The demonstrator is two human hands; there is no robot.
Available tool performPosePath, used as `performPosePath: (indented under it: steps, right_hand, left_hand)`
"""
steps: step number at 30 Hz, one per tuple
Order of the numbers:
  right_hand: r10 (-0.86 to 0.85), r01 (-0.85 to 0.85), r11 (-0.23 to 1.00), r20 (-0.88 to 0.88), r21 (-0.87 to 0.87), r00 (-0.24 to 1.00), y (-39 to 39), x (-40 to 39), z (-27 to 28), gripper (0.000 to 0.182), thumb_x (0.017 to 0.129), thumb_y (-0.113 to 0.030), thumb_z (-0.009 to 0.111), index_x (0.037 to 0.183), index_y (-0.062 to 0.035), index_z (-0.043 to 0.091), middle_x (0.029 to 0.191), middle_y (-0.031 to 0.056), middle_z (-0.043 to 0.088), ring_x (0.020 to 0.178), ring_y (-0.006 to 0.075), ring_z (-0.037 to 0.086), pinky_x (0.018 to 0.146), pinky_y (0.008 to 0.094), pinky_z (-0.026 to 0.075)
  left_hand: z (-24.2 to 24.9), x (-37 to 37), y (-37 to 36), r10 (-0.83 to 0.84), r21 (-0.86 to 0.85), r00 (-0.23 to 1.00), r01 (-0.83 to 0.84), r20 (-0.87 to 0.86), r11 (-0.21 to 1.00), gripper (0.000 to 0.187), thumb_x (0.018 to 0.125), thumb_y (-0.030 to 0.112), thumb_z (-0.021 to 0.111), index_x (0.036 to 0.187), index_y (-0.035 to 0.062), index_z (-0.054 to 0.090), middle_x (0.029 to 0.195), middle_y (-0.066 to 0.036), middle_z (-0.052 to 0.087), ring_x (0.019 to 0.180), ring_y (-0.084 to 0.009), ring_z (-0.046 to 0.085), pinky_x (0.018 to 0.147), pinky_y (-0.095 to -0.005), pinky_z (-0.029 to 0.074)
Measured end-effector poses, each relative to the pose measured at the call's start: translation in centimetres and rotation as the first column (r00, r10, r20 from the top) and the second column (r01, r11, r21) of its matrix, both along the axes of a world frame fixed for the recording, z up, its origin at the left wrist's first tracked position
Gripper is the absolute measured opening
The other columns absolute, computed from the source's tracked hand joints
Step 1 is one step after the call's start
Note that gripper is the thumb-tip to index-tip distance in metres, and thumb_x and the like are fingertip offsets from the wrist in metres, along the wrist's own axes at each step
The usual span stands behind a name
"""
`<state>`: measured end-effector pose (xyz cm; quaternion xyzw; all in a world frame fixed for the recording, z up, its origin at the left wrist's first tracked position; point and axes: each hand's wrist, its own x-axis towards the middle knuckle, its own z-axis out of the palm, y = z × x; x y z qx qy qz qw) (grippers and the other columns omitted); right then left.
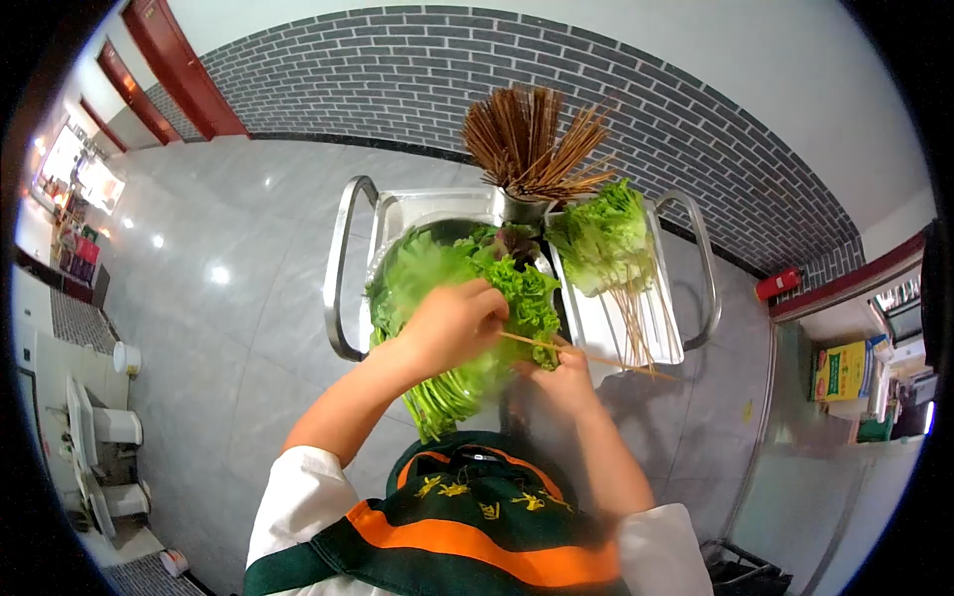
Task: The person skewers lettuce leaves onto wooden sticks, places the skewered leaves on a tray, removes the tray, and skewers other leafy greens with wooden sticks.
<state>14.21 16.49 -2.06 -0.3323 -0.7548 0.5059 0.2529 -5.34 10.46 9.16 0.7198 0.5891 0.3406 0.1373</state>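
In front of me, a large bowl (373, 260) is heaped with leafy greens (532, 293), and long green stalks (437, 402) hang over its near side. My left hand (459, 316) is closed over the greens, its fingers curled around a lettuce leaf (427, 266) that is smeared by motion. Pinched in my right hand (562, 375) is a thin wooden skewer (606, 358); one end points at the fingers of my left hand. The fingertips of both hands are partly hidden.
A metal cart with handles (343, 278) carries the bowl. On its right, a metal tray (596, 323) holds skewered lettuce (606, 238). Behind stands a container (522, 207) full of brown sticks (532, 139). Beyond is a brick-patterned wall (358, 79); a black crate (745, 568) sits at lower right.
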Motion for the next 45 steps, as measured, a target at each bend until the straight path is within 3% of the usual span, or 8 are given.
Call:
performPosePath:
  steps: [5,10,15,23,29,32,40,45]
  right_hand:
    - [-0.063,0.073,0.957,0.044,-0.281,0.997,-0.1,1.3,1.9,0.036,0.07,-0.021,0.068,0.096,0.0004,0.056,0.075,0.0051,0.059,0.051,0.0085,0.052,0.034,0.0211,0.042]
    - [-0.145,0.158,0.887,0.062,-0.433,0.987,0.1,3.9,3.6,0.033,0.07,-0.015,0.068,0.095,0.0022,0.056,0.078,0.0053,0.06,0.059,0.0089,0.055,0.041,0.0214,0.044]
    - [-0.309,0.263,0.824,-0.009,-0.502,0.951,1.0,7.6,2.7,0.028,0.068,-0.008,0.069,0.092,0.0016,0.058,0.084,0.0058,0.061,0.072,0.0106,0.057,0.061,0.0239,0.047]
    - [-0.456,0.296,0.73,-0.116,-0.616,0.882,2.4,11.4,2.8,0.029,0.068,-0.004,0.068,0.094,0.001,0.058,0.092,0.0063,0.06,0.081,0.0129,0.056,0.073,0.0256,0.044]
    - [-0.587,0.159,0.64,-0.345,-0.751,0.733,6.2,8.5,0.2,0.04,0.071,-0.003,0.065,0.107,0.0016,0.048,0.102,0.0096,0.055,0.092,0.0198,0.054,0.081,0.03,0.042]
    - [-0.638,0.102,0.556,-0.345,-0.825,0.689,8.4,5.5,-0.2,0.044,0.072,-0.005,0.064,0.111,0.0016,0.045,0.107,0.0111,0.052,0.096,0.0215,0.051,0.083,0.0318,0.042]
    - [-0.641,0.004,0.485,-0.352,-0.875,0.681,8.9,-3.7,0.5,0.051,0.071,-0.013,0.068,0.114,-0.0059,0.041,0.111,0.0059,0.049,0.101,0.0221,0.048,0.086,0.0357,0.039]
    - [-0.55,-0.051,0.657,-0.525,-0.753,0.65,8.4,-6.7,0.4,0.051,0.07,-0.013,0.069,0.112,-0.001,0.042,0.107,0.0067,0.05,0.097,0.0189,0.049,0.081,0.0333,0.041]
  left_hand:
    - [-2.2,1.4,2.4,0.272,0.074,0.92,-0.304,0.282,0.95,0.009,0.064,-0.002,0.062,0.069,-0.0003,0.054,0.06,-0.006,0.055,0.055,-0.0103,0.056,0.05,-0.0229,0.045]
    - [-4.3,-0.4,6.8,0.454,-0.108,0.706,-0.478,0.543,0.872,0.003,0.069,-0.003,0.056,0.07,-0.0023,0.055,0.059,-0.003,0.056,0.058,-0.0095,0.058,0.051,-0.0218,0.045]
    - [-11.5,3.2,10.1,0.44,-0.383,0.696,-0.25,0.567,0.889,0.005,0.072,-0.001,0.056,0.068,-0.0014,0.054,0.062,-0.007,0.056,0.06,-0.0153,0.06,0.057,-0.0272,0.048]
    - [-19.0,6.8,12.9,0.372,-0.544,0.833,-0.104,0.41,0.833,0.022,0.068,0.0,0.061,0.087,-0.0018,0.051,0.073,-0.007,0.056,0.06,-0.0162,0.057,0.054,-0.0283,0.045]
    - [-14.8,4.2,10.3,0.306,-0.545,0.855,-0.033,0.418,0.838,0.032,0.085,0.022,0.047,0.109,0.0017,0.05,0.091,-0.011,0.054,0.083,-0.022,0.055,0.075,-0.0342,0.041]
    - [-10.7,3.3,7.3,0.282,-0.335,0.957,-0.247,0.062,0.91,0.03,0.086,0.024,0.044,0.107,0.0041,0.053,0.091,-0.014,0.051,0.083,-0.0274,0.052,0.074,-0.0348,0.04]
    - [-5.8,2.1,-2.8,0.455,-0.056,0.881,-0.465,-0.129,0.884,0.022,0.083,0.016,0.05,0.103,0.0175,0.058,0.066,-0.007,0.046,0.055,-0.0247,0.049,0.048,-0.0347,0.039]
    - [-6.4,1.2,-4.9,0.567,-0.028,0.806,-0.579,-0.17,0.815,0.023,0.079,0.013,0.055,0.101,0.0196,0.059,0.061,-0.005,0.044,0.049,-0.0222,0.047,0.043,-0.0344,0.037]
